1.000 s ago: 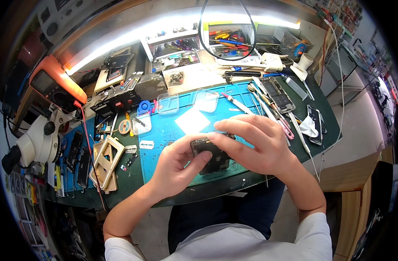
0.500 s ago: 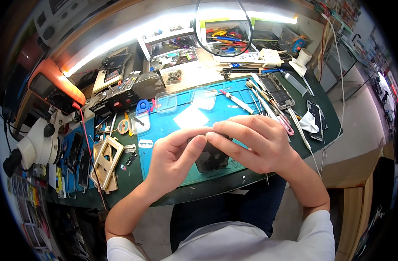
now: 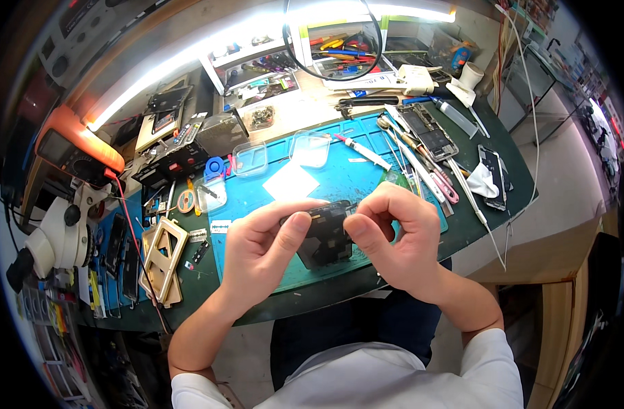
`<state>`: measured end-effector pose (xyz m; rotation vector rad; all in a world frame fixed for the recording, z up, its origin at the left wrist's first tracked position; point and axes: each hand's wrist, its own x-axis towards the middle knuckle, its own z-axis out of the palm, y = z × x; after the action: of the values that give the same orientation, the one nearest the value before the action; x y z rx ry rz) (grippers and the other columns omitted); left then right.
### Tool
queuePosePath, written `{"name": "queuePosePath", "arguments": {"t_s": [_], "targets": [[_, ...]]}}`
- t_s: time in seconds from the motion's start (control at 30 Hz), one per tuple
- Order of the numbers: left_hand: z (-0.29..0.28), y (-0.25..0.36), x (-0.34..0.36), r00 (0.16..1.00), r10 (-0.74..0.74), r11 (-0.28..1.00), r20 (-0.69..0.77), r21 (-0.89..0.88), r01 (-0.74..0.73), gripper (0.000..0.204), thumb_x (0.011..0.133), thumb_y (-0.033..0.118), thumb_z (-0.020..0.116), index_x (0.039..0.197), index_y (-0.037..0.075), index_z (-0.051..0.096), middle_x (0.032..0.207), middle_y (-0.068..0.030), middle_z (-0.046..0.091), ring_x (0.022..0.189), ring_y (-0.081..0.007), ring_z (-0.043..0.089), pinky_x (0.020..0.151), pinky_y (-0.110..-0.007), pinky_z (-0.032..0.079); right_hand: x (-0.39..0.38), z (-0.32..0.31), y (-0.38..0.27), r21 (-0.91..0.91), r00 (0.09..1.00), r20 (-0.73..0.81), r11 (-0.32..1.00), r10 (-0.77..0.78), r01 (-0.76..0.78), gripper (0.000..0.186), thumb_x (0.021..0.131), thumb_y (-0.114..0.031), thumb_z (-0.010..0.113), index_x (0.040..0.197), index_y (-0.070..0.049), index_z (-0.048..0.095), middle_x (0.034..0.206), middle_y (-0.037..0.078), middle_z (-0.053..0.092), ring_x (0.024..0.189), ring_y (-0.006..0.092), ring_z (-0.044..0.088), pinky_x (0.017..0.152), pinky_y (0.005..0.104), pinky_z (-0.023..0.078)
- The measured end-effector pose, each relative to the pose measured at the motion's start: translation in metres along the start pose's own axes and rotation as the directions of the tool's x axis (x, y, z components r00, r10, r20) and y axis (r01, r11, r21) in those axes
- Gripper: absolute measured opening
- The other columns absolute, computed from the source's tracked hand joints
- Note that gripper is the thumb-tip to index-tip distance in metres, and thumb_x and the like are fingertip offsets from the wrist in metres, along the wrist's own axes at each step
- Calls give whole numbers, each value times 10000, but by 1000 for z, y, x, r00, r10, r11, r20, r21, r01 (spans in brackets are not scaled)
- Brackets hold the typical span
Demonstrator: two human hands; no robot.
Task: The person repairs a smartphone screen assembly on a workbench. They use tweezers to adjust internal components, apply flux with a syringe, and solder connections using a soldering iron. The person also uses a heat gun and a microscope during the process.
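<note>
A dark, flat phone part, black with greyish patches, is held tilted over the front of the blue work mat. My left hand grips it by its upper left edge, thumb on the near face and fingers behind. At its upper right corner is my right hand, thumb and forefinger pinched together and the other fingers curled. Whatever lies between those fingertips is too small to make out. Beyond the part, a white paper square lies on the mat near two clear plastic boxes.
A syringe, tweezers and an opened phone lie to the right. At the left are gold-coloured frames, an orange multimeter and a white microscope. A black ring hangs above the far side.
My right hand has drawn back from the panel's top edge to its right corner, its fingers curling in. The left hand keeps its hold, and more of the panel shows.
</note>
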<state>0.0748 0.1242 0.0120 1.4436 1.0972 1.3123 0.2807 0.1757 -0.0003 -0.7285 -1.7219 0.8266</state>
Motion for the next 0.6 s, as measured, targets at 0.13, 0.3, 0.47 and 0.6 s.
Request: {"name": "queuePosePath", "arguments": {"t_s": [0.13,0.3,0.47,0.6], "targets": [[-1,0,0,1000,9,1000,14,17,-9,225,1062,110,603,1211,-13,719,901,33,691,707,14,483,582,-163,355,-2,4,-2,3,999,-27,999,45,-45,199,885,-178,825,801,-54,694,667,3,602,503,60,434,456,251,305],[0,2,0,1000,9,1000,1,12,-9,224,1058,102,607,1217,-14,713,898,37,675,694,15,467,571,-166,340,-4,7,0,-12,998,-48,1000,27,-27,175,875,-147,828,808,-50,699,680,12,624,502,63,455,448,256,319],[1,4,0,1000,2,1000,7,30,-3,224,1055,94,607,1225,-14,707,904,34,668,691,13,463,568,-166,335,-7,8,2,-17,998,-67,1000,13,-14,169,875,-145,827,818,-49,700,699,23,637,502,72,483,450,260,347],[1,5,0,1000,4,1000,5,-1,-4,225,1051,85,610,1223,-25,704,904,28,669,696,11,465,573,-170,339,-7,7,3,-37,998,-62,999,-2,0,167,876,-145,825,823,-48,700,711,28,642,500,77,494,450,258,360]]}}
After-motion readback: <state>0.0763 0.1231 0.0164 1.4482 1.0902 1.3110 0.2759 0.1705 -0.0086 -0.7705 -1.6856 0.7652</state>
